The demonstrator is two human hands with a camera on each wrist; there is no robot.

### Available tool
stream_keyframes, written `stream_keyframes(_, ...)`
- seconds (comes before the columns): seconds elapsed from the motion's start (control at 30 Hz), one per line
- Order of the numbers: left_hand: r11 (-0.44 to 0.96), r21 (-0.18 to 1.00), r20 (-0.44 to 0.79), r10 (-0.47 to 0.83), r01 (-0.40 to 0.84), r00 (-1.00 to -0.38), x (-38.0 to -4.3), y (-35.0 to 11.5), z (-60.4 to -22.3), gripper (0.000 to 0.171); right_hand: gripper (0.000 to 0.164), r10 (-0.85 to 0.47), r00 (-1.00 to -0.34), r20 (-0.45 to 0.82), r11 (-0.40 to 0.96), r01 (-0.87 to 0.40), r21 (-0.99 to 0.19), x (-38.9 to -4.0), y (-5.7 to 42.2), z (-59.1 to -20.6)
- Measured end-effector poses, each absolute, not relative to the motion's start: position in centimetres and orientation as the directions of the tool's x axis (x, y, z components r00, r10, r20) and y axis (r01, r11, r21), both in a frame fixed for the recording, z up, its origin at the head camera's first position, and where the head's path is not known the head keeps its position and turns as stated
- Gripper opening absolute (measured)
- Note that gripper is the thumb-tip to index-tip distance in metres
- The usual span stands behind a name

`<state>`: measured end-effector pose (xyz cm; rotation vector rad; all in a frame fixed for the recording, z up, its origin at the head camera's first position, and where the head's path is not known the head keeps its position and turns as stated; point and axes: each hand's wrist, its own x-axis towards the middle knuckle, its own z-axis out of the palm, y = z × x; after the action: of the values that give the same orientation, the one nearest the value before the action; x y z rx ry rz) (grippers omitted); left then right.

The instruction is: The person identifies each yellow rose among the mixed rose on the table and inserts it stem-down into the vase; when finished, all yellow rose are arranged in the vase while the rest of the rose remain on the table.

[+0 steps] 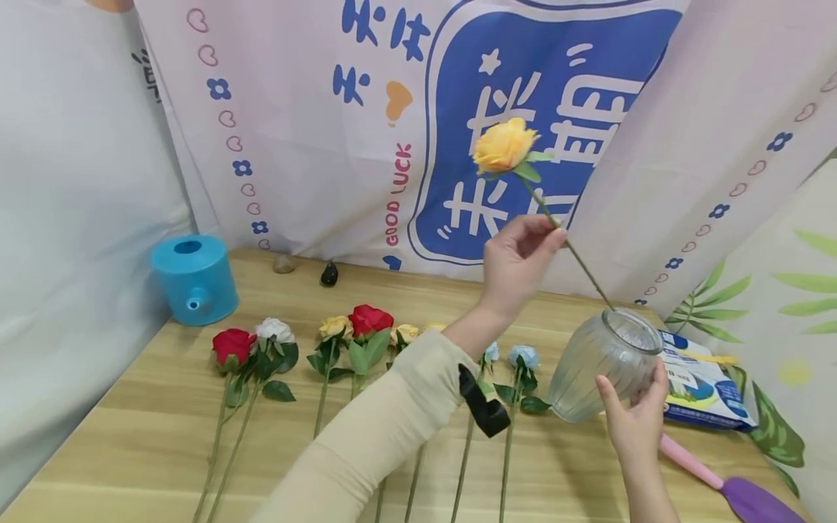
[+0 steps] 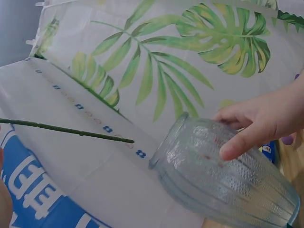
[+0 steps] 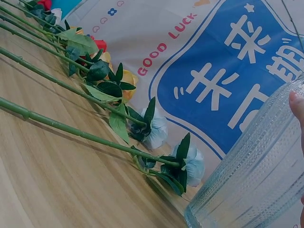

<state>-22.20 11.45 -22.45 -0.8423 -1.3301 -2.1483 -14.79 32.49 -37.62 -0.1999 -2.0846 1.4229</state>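
In the head view my left hand (image 1: 515, 265) pinches the green stem of a yellow rose (image 1: 503, 147), bloom up and stem slanting down to the right. My right hand (image 1: 636, 415) holds a ribbed clear glass vase (image 1: 585, 370), thumb on one side and fingers on the other. The vase leans, its mouth tipped towards the back. From the left wrist view, the stem's cut end (image 2: 128, 140) is just short of the vase rim (image 2: 159, 147), with a small gap between. A strip of the left hand (image 2: 4, 197) shows at that view's edge.
Red (image 1: 233, 344), white (image 1: 275, 330), yellow and light blue flowers (image 1: 524, 357) lie in a row on the wooden table (image 1: 131, 407). A blue watering can (image 1: 196, 283) stands at left. Right of the vase are a blue-white packet (image 1: 706, 392) and a pink-purple shovel (image 1: 752, 500).
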Motion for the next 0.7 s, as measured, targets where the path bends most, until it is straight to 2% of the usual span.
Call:
stream_keyframes(0.2,-0.29,0.656,0.736,0.045,0.697,-0.675,-23.1,15.0,-23.1,0.011,0.086,0.422,-0.805,0.417,0.409,-0.242,-0.88,-14.9,32.7,-37.7)
stream_keyframes(0.4,-0.153,0.769,0.639,0.178,0.621,-0.748,-24.5,17.6,-25.7,0.013,0.083,0.424,-0.786,0.45,0.426,-0.265,-0.865,-14.9,32.7,-37.7)
stream_keyframes(0.7,-0.144,0.871,0.492,0.228,0.471,-0.84,-25.0,19.6,-28.3,0.011,0.083,0.425,-0.772,0.473,0.454,-0.27,-0.849,-15.1,32.8,-37.9)
